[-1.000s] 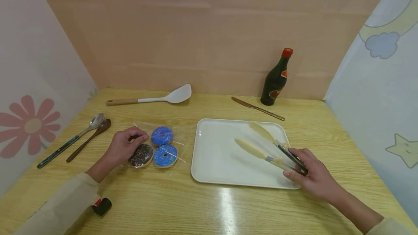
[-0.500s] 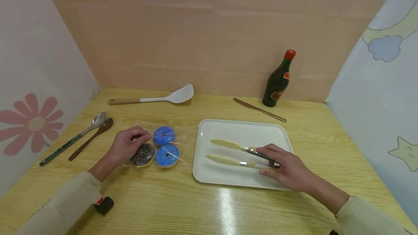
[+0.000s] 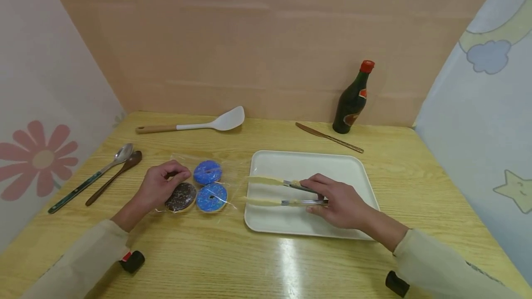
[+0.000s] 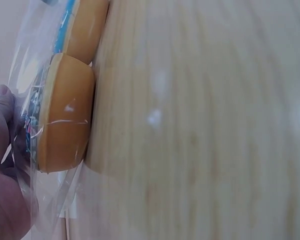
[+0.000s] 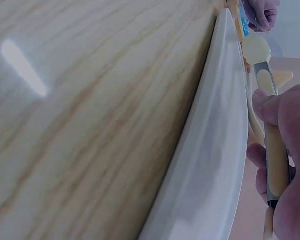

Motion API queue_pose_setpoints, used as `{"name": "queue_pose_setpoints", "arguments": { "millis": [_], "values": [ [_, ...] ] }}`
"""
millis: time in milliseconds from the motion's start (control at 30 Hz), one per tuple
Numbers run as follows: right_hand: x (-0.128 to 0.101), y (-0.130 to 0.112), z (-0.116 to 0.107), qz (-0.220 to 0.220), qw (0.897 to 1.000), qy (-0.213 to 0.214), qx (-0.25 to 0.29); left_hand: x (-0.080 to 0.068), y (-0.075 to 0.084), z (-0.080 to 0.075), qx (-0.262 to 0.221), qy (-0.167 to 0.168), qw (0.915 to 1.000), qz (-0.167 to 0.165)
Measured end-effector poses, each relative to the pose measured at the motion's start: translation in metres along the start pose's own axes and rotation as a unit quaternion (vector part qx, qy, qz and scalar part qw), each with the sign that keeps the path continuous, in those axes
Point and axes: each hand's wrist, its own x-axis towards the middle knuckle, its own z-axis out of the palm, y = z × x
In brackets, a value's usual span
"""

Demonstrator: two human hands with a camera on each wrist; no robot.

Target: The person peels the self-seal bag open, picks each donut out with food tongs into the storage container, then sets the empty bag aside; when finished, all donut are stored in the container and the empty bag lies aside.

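Note:
My left hand (image 3: pixel 160 186) pinches the edge of a clear plastic bag (image 3: pixel 230 188) at its left end. Inside lie a dark chocolate donut (image 3: pixel 181 199) close to the fingers, a darker blue donut (image 3: pixel 208 172) and a lighter blue sprinkled donut (image 3: pixel 212 204). My right hand (image 3: pixel 341 200) grips tongs (image 3: pixel 266 181) with pale yellow tips. They hover above the white tray (image 3: pixel 299 226), their two arms spread apart, tips pointing left over the tray's left edge toward the bag. In the left wrist view the chocolate donut (image 4: pixel 67 115) shows from its side, under the film.
A spatula (image 3: pixel 228 120) lies at the back left, and a knife (image 3: pixel 328 137) behind the tray near a dark bottle (image 3: pixel 351 103). At the far left lie a green-handled spoon (image 3: pixel 89 181) and a wooden spoon (image 3: pixel 114 176). Walls stand at the back and both sides.
The right hand has carried the tongs leftward across the tray, turning the tips from up-left to nearly straight left. The left hand and the donut bag look the same.

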Motion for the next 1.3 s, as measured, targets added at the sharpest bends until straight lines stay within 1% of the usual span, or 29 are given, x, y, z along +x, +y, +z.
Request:
{"name": "queue_pose_setpoints", "arguments": {
  "millis": [133,267,367,567,733,933,1067,1300],
  "values": [
    [0.011,-0.003,-0.001,-0.003,1.0,-0.024,-0.013,0.0,0.0,0.0,-0.005,0.003,1.0,0.004],
    [0.019,-0.006,-0.002,-0.007,0.999,-0.044,-0.022,0.0,-0.001,0.001,-0.009,0.002,0.9999,-0.008],
    [0.025,-0.008,-0.001,-0.012,0.998,-0.052,-0.016,-0.001,-0.002,0.002,-0.009,0.003,0.9998,-0.016],
    [0.035,-0.011,-0.002,-0.021,0.996,-0.083,-0.005,-0.001,-0.002,0.003,-0.014,0.008,0.9998,-0.009],
    [0.045,-0.013,-0.006,-0.016,0.994,-0.106,-0.006,-0.001,0.0,0.004,-0.012,0.015,0.9997,-0.012],
    [0.053,-0.017,-0.005,-0.006,0.991,-0.131,0.008,-0.002,0.002,0.006,-0.002,0.028,0.9995,-0.014],
    [0.055,-0.019,-0.001,0.001,0.99,-0.139,0.016,-0.002,0.002,0.007,-0.011,0.032,0.9994,-0.013],
    [0.056,-0.018,0.005,0.01,0.99,-0.139,0.018,-0.002,0.003,0.007,-0.01,0.034,0.9993,-0.017]
  ]
}}
